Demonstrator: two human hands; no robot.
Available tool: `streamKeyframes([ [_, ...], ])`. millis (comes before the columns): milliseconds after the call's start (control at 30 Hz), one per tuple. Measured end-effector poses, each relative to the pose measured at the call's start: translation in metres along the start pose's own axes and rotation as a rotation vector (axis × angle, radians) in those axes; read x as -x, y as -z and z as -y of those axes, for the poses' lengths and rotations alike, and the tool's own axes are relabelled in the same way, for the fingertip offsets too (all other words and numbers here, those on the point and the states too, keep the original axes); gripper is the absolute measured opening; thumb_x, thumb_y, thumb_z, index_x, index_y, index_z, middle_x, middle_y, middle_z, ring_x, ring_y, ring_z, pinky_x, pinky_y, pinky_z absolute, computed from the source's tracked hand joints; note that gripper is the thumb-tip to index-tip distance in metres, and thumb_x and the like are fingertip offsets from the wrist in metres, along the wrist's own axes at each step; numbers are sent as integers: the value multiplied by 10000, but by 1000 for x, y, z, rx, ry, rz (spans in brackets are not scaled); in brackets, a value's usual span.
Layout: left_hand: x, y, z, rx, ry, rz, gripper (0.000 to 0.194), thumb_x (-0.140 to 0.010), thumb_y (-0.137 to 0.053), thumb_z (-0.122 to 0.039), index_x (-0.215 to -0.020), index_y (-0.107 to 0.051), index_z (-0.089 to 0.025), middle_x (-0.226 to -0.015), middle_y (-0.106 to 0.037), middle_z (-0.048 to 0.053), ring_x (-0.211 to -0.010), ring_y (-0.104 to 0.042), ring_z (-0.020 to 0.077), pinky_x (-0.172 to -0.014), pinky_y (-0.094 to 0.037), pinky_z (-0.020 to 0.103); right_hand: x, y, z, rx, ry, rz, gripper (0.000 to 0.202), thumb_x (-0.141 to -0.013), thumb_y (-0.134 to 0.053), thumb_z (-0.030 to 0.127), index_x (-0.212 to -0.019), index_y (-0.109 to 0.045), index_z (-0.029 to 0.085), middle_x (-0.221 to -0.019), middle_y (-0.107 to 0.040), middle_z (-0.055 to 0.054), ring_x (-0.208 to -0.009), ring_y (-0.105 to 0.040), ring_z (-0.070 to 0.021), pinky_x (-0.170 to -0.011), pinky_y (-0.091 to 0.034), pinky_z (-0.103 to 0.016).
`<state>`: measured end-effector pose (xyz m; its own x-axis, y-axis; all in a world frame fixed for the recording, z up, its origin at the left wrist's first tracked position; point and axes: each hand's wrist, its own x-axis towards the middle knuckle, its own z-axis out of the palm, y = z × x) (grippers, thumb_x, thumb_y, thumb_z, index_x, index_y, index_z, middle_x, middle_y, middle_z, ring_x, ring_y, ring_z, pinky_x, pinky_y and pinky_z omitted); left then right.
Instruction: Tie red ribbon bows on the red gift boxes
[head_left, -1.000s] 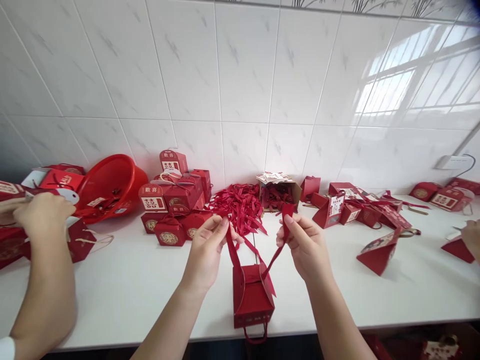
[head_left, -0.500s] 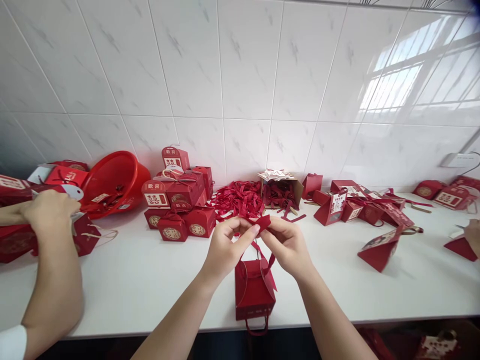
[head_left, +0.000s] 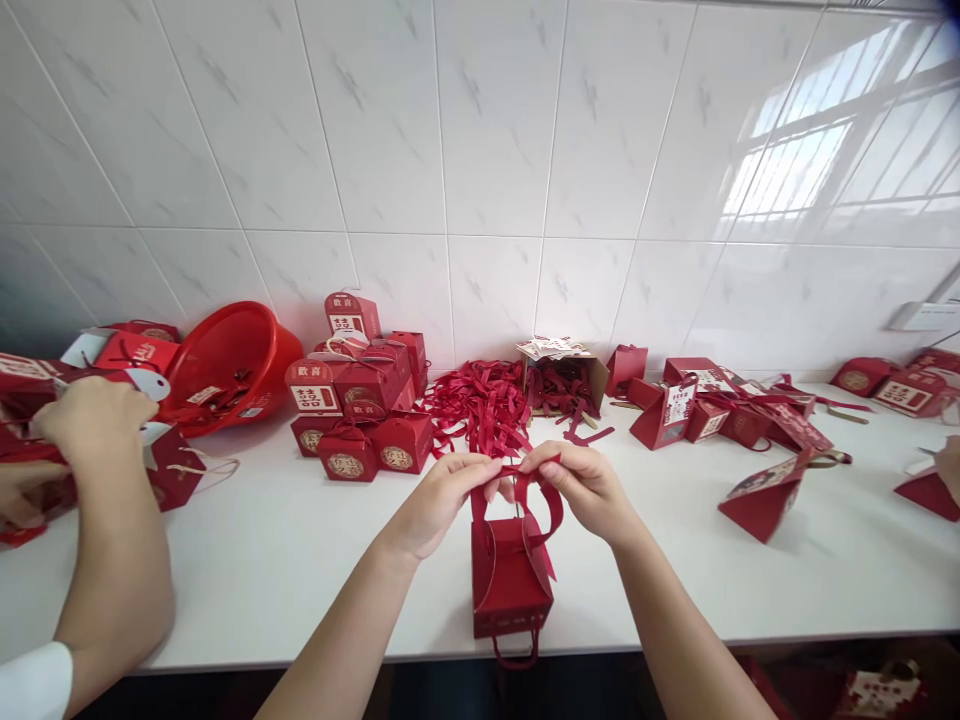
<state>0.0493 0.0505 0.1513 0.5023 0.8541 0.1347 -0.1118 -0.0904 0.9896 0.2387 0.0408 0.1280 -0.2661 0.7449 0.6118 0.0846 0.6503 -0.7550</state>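
Observation:
A small dark red gift box stands at the table's front edge between my forearms, its cord handle hanging over the edge. Red ribbon rises from its top and loops up to my fingers. My left hand pinches the ribbon above the box. On the other side, my right hand is closed on the ribbon too, with a loop hanging below its fingers. Both hands are close together over the box, and the ribbon crosses between the fingertips.
Behind my hands lies a heap of red ribbons beside an open carton. Stacked gift boxes and a red basin stand left. More boxes lie right. A co-worker's arm reaches in from the left.
My hands have come down slightly, and a ribbon loop now hangs open under my right fingers. On the left, the co-worker's other hand has come into view lower down.

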Motion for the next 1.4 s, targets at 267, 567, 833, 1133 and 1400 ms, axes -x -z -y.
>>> streamKeyframes([
  [267, 5, -3, -1, -245, -55, 31, 383, -904, -442, -378, -750, -712, -156, -811, -704, 72, -839, -615, 206, -848, -445, 316, 2, 7, -7, 350, 357, 65, 318, -900, -495, 141, -1170, -637, 231, -1067, -679, -98, -975, -631, -192, -807, -536, -330],
  [567, 56, 36, 27, -952, -458, -589, 272, -815, -581, -268, -567, -501, -188, -580, -548, -29, -611, -524, 125, -723, -396, 260, 57, 42, -26, 452, -94, -304, 239, -898, -516, 312, -819, -704, 189, -844, -722, -64, -767, -669, -195, -669, -512, -274],
  [833, 118, 104, 116, -1042, 262, -677, 326, -720, -552, -387, -477, -449, -195, -504, -477, -38, -511, -477, 127, -539, -388, 227, 135, 100, -77, 659, -741, 71, 427, -851, -472, 523, -684, -681, 190, -654, -671, -32, -622, -617, -199, -568, -467, -287],
  [1133, 63, 27, 122, -749, -95, -499, 127, -824, -528, -347, -815, -514, -221, -904, -598, 29, -929, -590, 195, -868, -456, 338, 98, 19, -68, 414, -583, 25, 478, -941, -315, 484, -1279, -523, 219, -1140, -641, -98, -1064, -596, -233, -890, -476, -368],
  [1400, 46, -5, 135, -536, -85, -456, 189, -783, -563, -250, -937, -455, -228, -967, -516, 31, -925, -552, 178, -813, -476, 314, 92, -21, -53, 312, -439, 296, 761, -814, -585, 519, -1452, -272, 248, -1350, -506, -116, -1169, -524, -272, -959, -427, -391],
])
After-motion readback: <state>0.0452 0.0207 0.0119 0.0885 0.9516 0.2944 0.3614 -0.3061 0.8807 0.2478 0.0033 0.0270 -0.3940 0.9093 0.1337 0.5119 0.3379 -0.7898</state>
